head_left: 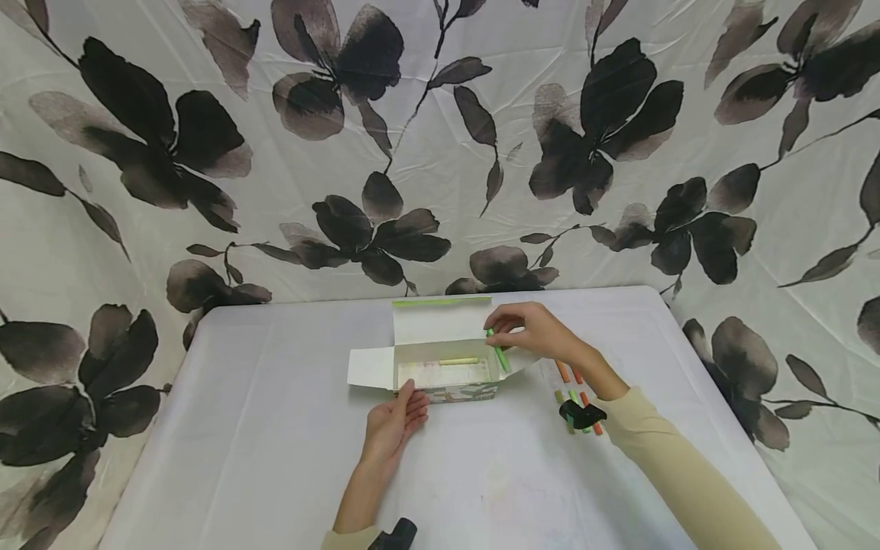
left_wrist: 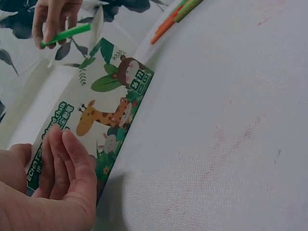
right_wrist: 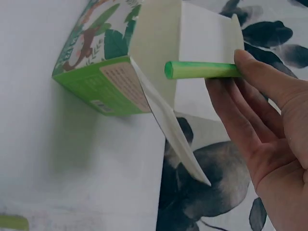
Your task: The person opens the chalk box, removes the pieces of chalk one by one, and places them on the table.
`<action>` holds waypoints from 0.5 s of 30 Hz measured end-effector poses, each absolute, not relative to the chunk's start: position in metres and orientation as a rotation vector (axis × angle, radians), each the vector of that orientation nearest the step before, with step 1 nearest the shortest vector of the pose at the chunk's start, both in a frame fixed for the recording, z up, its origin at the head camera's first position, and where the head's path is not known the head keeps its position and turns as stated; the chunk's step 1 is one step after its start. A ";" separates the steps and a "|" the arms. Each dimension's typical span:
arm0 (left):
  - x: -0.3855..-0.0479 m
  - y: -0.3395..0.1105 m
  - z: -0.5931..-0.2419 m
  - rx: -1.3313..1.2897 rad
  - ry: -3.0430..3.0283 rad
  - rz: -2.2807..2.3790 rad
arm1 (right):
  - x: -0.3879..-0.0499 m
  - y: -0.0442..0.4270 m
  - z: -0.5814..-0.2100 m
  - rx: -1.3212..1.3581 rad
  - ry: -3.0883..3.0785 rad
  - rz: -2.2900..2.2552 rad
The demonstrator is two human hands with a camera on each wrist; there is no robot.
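My right hand pinches a green chalk stick between thumb and fingers, above the right end of an open cardboard chalk box. Inside the box lies a yellow chalk stick. At the box's front left corner is my left hand, thumb by the rim and fingers loosely extended along the printed front wall. The left wrist view shows animal drawings and chalk lettering on that wall; how firmly the fingers touch it is unclear.
Orange, green and yellowish chalk sticks lie on the white-covered table to the right, partly hidden by a black wrist device. The box's lid and left side flap stand folded out. Floral fabric hangs behind.
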State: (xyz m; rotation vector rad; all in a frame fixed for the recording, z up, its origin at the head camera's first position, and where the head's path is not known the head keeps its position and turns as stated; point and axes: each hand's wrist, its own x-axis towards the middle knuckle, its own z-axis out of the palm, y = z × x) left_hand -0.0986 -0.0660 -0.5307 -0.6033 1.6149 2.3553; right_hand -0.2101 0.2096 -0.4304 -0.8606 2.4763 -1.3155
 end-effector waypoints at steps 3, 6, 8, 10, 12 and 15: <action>-0.100 -0.066 -0.531 -0.602 1.624 2.346 | -0.206 0.220 -0.428 -0.806 2.432 -1.366; -0.100 -0.066 -0.531 -0.600 1.636 2.334 | -0.202 0.231 -0.426 -0.757 2.393 -1.404; -0.100 -0.066 -0.531 -0.601 1.642 2.329 | -0.199 0.239 -0.426 -0.724 2.375 -1.416; -0.100 -0.066 -0.532 -0.602 1.641 2.327 | -0.196 0.246 -0.427 -0.684 2.351 -1.429; -0.100 -0.067 -0.532 -0.604 1.635 2.331 | -0.194 0.253 -0.428 -0.651 2.319 -1.443; -0.100 -0.067 -0.531 -0.602 1.623 2.339 | -0.189 0.264 -0.430 -0.610 2.295 -1.464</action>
